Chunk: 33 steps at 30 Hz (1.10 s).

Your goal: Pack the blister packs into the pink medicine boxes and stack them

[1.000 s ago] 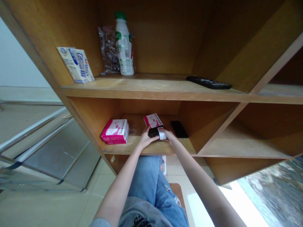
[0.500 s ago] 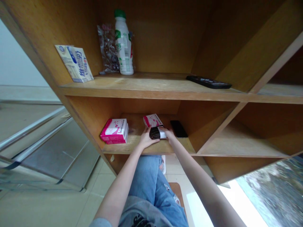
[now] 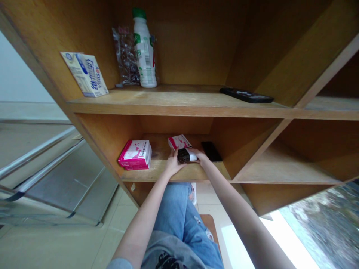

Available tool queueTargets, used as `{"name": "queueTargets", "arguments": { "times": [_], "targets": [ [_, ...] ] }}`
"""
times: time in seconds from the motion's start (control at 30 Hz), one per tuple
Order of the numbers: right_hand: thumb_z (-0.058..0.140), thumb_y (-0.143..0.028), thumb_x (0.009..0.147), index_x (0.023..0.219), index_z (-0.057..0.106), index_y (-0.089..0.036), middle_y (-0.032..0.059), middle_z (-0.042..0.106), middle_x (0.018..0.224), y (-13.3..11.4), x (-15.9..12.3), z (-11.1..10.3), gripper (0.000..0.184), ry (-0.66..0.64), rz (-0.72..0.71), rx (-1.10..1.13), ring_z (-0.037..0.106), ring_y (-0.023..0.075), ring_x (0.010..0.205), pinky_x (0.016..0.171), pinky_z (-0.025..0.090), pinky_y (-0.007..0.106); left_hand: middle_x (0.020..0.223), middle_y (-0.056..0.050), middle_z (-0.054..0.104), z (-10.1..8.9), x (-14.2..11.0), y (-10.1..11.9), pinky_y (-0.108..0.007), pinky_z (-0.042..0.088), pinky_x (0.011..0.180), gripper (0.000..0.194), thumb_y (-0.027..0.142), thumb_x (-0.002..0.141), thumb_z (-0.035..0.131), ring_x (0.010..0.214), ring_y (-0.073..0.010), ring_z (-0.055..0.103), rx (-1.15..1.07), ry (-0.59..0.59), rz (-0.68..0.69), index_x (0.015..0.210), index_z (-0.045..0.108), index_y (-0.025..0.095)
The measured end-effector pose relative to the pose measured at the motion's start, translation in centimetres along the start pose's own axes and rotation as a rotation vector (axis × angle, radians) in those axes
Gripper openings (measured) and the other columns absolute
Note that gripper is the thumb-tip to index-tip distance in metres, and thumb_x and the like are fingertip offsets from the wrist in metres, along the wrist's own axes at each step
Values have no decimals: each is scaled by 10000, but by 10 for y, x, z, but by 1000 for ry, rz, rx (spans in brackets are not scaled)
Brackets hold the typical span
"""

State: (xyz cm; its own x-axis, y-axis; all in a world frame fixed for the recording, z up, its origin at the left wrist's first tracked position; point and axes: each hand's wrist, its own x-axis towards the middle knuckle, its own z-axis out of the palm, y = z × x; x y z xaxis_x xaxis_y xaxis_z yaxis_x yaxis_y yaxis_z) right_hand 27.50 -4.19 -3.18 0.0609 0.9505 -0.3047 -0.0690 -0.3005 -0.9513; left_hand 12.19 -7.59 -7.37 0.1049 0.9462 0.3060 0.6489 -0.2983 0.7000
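My left hand (image 3: 174,165) and my right hand (image 3: 199,155) together grip a small cylindrical object (image 3: 185,155) with a ridged black end and a white end, low in the wooden shelf unit's lower compartment. My left hand covers the black end, and my right fingers rest on the white end. Directly behind it lies a small pink-and-white box (image 3: 179,142), nearly touching the object. A larger pink-and-white box (image 3: 135,155) stands to the left, and a black smartphone (image 3: 211,151) lies to the right.
The upper shelf (image 3: 179,102) holds a white bottle with a green cap (image 3: 144,48), a clear packet (image 3: 125,56), a leaning carton (image 3: 84,74) and a black remote control (image 3: 246,95). A metal rack (image 3: 56,175) stands left. My jeans-clad legs (image 3: 179,220) lie below.
The held object has turned slightly and now lies nearly level between my hands. Both hands have shifted a little toward the small pink box.
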Motion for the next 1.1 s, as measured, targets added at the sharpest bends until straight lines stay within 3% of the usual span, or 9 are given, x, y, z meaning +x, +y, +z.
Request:
{"name": "queueTargets", "arguments": {
  "times": [0.27, 0.57, 0.67, 0.87, 1.1],
  "targets": [
    [620, -249, 785, 974, 667, -120, 67, 713, 761, -13, -6, 0, 233, -94, 76, -20, 630, 165, 611, 496, 531, 257, 1414, -169, 404, -3, 2, 1, -443, 334, 1061, 774, 187, 696, 662, 1303, -298, 395, -75, 23, 6, 1387, 312, 176],
    [622, -266, 785, 1026, 627, -114, 78, 703, 806, -6, 0, -2, 285, -69, 104, -10, 616, 151, 614, 510, 535, 255, 1412, -60, 438, -6, 6, -4, -409, 251, 1126, 710, 26, 671, 548, 1333, -226, 359, -292, 50, -42, 1337, 426, 242],
    [624, -283, 775, 999, 636, -139, 61, 702, 814, -5, 1, -1, 266, -81, 98, 6, 623, 152, 623, 517, 544, 270, 1407, -63, 441, -5, 7, -6, -407, 264, 1119, 699, 25, 676, 543, 1315, -209, 385, -330, 75, -30, 1331, 427, 240],
    [637, -292, 746, 927, 647, -154, 38, 701, 764, -6, 0, 0, 228, -61, 78, 35, 635, 160, 626, 518, 552, 285, 1397, -155, 423, -3, 7, -9, -405, 295, 1093, 788, 95, 624, 661, 1292, -252, 406, -252, 65, 35, 1355, 374, 152],
    [641, -300, 739, 968, 624, -129, 91, 715, 891, 14, -2, 10, 286, 114, -13, 49, 677, 200, 768, 576, 561, 264, 1426, -125, 402, -3, 7, -10, -416, 296, 1095, 859, 122, 605, 698, 1306, -258, 394, -245, 28, 23, 1383, 344, 210]
  ]
}}
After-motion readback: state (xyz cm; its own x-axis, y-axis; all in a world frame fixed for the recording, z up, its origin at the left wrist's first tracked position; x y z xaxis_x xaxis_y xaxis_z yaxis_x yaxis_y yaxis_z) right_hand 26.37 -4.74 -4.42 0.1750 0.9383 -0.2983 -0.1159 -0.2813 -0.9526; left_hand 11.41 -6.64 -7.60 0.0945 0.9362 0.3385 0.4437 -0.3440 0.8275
